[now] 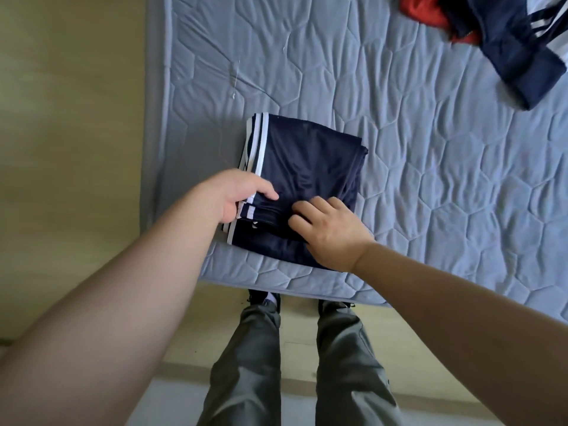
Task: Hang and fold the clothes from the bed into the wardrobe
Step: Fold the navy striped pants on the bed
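Folded navy mesh garment w/ white stripes lies mid-frame, near the 6 o'clock edge of the light-blue quilted mattress. Your L hand pinches its striped side at 9 o'clock. Your R hand has fingers curled into the fold at 5 o'clock. Navy-and-red clothes heap lies at 1 o'clock.

Near front edge: folded navy mesh garment, white side stripes. pale blue quilted mattress, hexagon stitching. Far right corner: crumpled red cloth, navy white-striped garment.
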The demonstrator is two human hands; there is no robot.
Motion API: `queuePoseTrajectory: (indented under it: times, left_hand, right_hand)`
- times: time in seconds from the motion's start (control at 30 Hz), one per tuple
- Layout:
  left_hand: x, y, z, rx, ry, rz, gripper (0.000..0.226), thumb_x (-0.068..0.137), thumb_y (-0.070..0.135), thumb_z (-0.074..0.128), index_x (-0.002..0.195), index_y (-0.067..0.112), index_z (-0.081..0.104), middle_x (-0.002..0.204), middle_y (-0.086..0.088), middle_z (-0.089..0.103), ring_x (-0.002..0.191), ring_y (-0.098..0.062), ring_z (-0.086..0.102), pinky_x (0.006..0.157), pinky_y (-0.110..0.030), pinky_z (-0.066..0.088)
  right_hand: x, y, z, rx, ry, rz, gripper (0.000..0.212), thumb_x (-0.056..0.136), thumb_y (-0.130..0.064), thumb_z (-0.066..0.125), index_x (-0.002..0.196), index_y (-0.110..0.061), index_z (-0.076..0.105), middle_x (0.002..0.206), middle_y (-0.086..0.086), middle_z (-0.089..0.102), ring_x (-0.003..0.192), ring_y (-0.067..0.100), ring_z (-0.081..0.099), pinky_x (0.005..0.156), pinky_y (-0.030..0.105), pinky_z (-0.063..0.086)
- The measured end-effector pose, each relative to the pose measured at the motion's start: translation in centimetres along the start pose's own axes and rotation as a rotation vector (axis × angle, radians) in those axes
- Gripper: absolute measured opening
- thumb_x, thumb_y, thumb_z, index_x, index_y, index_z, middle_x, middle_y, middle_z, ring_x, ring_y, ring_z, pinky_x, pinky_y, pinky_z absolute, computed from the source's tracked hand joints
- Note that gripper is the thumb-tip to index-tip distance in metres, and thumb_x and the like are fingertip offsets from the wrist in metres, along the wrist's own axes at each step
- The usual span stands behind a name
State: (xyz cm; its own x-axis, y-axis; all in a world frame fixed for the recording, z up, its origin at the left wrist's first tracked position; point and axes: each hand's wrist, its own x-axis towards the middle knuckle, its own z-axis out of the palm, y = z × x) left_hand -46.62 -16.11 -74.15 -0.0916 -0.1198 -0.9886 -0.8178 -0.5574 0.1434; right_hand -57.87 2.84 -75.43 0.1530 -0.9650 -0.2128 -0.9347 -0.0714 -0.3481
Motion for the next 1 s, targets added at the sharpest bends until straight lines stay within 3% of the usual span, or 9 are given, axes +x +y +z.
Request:
queuePoseTrajectory:
  times: [0.23, 0.37, 0.43, 0.5, 0.63, 0.7, 0.8, 0.93, 1.0]
  left_hand:
    - [0.7, -4.0, -0.8, -0.151, -0.056, -0.06, 0.01, 0.083, 0.004, 0.071, 0.092, 0.002, 0.072, 0.089, -0.015, 0.075, 0.072, -0.027, 0.074, 0.066, -0.037, 0.063]
    - [1.7, -6.4, -0.2, -0.088, 0.062, -0.052, 0.047, 0.077, 0.01, 0.082, 0.116, 0.008, 0.057, 0.108, -0.016, 0.071, 0.092, -0.036, 0.073, 0.078, -0.051, 0.06]
    - [2.4, -7.7, 0.5, -0.086, 0.159, -0.015, 0.054, 0.075, 0.016, 0.085, 0.119, 0.012, 0.055, 0.112, -0.008, 0.068, 0.098, -0.028, 0.069, 0.085, -0.047, 0.058]
    - [3.0, -8.9, 1.5, -0.06, 0.31, 0.089, 0.042, 0.074, 0.023, 0.087, 0.108, 0.017, 0.062, 0.107, -0.003, 0.072, 0.09, -0.019, 0.069, 0.078, -0.033, 0.057]
    - [2.3, -10.7, 4.2, 0.217, 0.717, 0.255, 0.063, 0.075, 0.04, 0.084, 0.121, 0.012, 0.052, 0.12, -0.005, 0.06, 0.102, -0.026, 0.062, 0.075, -0.029, 0.041]
    - [1.8, -11.2, 5.3, 0.283, 0.845, 0.293, 0.069, 0.075, 0.043, 0.083, 0.125, 0.01, 0.047, 0.128, -0.011, 0.05, 0.111, -0.03, 0.054, 0.077, -0.032, 0.037]
    - [1.7, -11.4, 5.1, 0.293, 0.863, 0.21, 0.081, 0.073, 0.05, 0.082, 0.133, 0.01, 0.045, 0.14, -0.013, 0.043, 0.128, -0.033, 0.039, 0.098, -0.039, 0.036]
    - [2.5, -10.9, 3.1, 0.292, 0.727, 0.094, 0.098, 0.064, 0.061, 0.083, 0.137, 0.009, 0.043, 0.142, -0.012, 0.046, 0.131, -0.033, 0.043, 0.108, -0.042, 0.038]
    - [3.2, -10.6, 1.8, 0.242, 0.623, 0.075, 0.098, 0.058, 0.059, 0.088, 0.133, 0.01, 0.046, 0.132, -0.009, 0.056, 0.111, -0.026, 0.059, 0.092, -0.037, 0.051]
  right_hand:
    - [-1.3, -2.4, 2.4, 0.046, 0.096, 0.106, 0.063, 0.068, -0.013, 0.074, 0.128, -0.008, 0.058, 0.113, 0.011, 0.061, 0.093, 0.033, 0.058, 0.074, 0.043, 0.049]
    - [-1.7, -3.3, 4.1, -0.024, -0.013, 0.1, 0.065, 0.073, -0.017, 0.072, 0.134, -0.011, 0.054, 0.114, 0.008, 0.059, 0.093, 0.03, 0.056, 0.077, 0.04, 0.048]
    - [-1.7, -3.5, 4.9, -0.032, -0.093, 0.098, 0.063, 0.077, -0.018, 0.068, 0.138, -0.012, 0.051, 0.118, 0.008, 0.056, 0.098, 0.029, 0.055, 0.08, 0.039, 0.048]
    - [-1.6, -3.7, 5.5, -0.029, -0.183, 0.112, 0.061, 0.084, -0.024, 0.063, 0.142, -0.014, 0.044, 0.125, 0.007, 0.051, 0.105, 0.028, 0.051, 0.087, 0.039, 0.045]
    - [-1.4, -4.9, 5.5, 0.052, -0.166, 0.253, 0.052, 0.095, -0.051, 0.049, 0.134, -0.016, 0.055, 0.123, 0.005, 0.056, 0.11, 0.028, 0.052, 0.092, 0.04, 0.042]
    - [-1.3, -5.8, 5.0, 0.217, 0.017, 0.443, 0.039, 0.098, -0.046, 0.052, 0.115, -0.015, 0.07, 0.11, 0.005, 0.063, 0.103, 0.028, 0.057, 0.087, 0.041, 0.044]
    - [-1.3, -6.8, 4.4, 0.462, 0.178, 0.859, 0.023, 0.096, -0.035, 0.06, 0.105, -0.016, 0.068, 0.106, 0.004, 0.063, 0.1, 0.027, 0.056, 0.085, 0.043, 0.046]
    - [-1.7, -6.8, 4.4, 0.822, -0.05, 1.49, 0.04, 0.088, -0.058, 0.057, 0.09, -0.019, 0.054, 0.1, 0.004, 0.064, 0.087, 0.023, 0.061, 0.076, 0.039, 0.053]
    - [-1.7, -7.4, 4.4, 1.083, -0.166, 1.733, 0.062, 0.082, -0.073, 0.053, 0.092, -0.012, 0.059, 0.091, 0.005, 0.067, 0.082, 0.026, 0.068, 0.075, 0.038, 0.056]
